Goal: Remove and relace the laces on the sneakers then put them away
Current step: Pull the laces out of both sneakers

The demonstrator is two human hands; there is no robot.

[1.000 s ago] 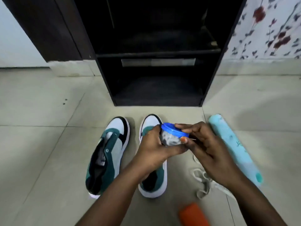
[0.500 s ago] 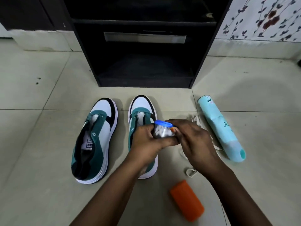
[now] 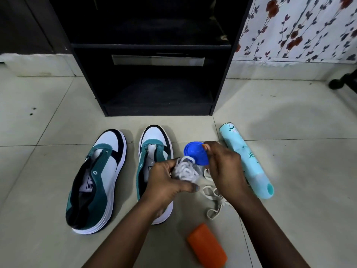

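Popping the blue lid (image 3: 196, 153) off: a second ago seated flat on the small clear jar (image 3: 186, 172), now tilted up and clear of the mouth, pinched at its edge by right hand (image 3: 226, 171). Left hand (image 3: 164, 182) wrapped round the jar body, fingers curled tight, holding it just above the right sneaker (image 3: 154, 167). View also dropped and closed in since then; sneakers not moved.

Means, probably: access to coiled white lace (image 3: 185, 171) packed inside the jar, likely the replacement set. Relacing not started yet, stowing further off.

Both sneakers on the tiled floor (image 3: 58, 113), side by side, toes toward the black shelf unit (image 3: 154, 74). Left sneaker (image 3: 96, 180) fully visible: teal, white and black, eyelets bare, tongue loose, no lace. Right sneaker half hidden under the left forearm, upper eyelets also bare. Loose white lace (image 3: 212, 202) lying on the floor just right of it, under the right wrist.

Teal spray can (image 3: 245, 161) and orange cap-like piece (image 3: 206, 246) lying nearby.
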